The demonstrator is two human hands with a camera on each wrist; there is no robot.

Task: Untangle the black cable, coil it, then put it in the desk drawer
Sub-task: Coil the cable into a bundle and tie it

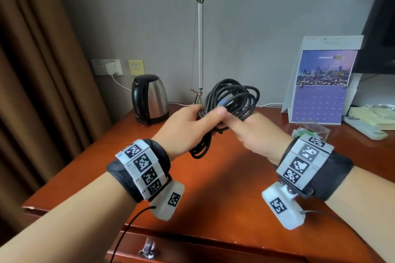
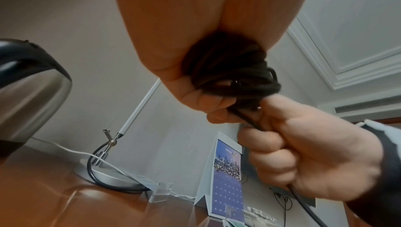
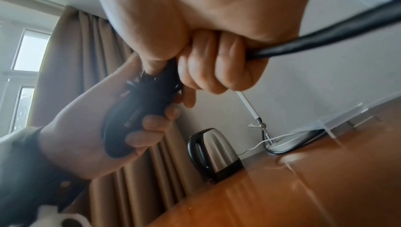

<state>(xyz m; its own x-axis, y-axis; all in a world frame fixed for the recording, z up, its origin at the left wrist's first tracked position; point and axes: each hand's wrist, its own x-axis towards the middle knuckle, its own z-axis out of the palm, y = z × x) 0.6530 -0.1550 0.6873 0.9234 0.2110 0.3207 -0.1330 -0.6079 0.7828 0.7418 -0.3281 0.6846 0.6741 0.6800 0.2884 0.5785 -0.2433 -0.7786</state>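
Currently the coiling step is nearly complete: the left hand (image 1: 183, 127) grips the black cable (image 1: 232, 97) coil above the table (image 1: 213, 177) centre, while the right hand (image 1: 256, 134) grips its loose strand. Next: secure the strand, then open the drawer (image 1: 192, 250) at the front edge.

Head view: looks forward and down from above the desk (image 1: 224, 177) front edge toward the back wall. Left and right wrist views: very close under each palm, facing up and toward the back edge. All three share the kettle (image 1: 149, 98) at the desk's back left corner, plus the lamp base (image 2: 104, 174).
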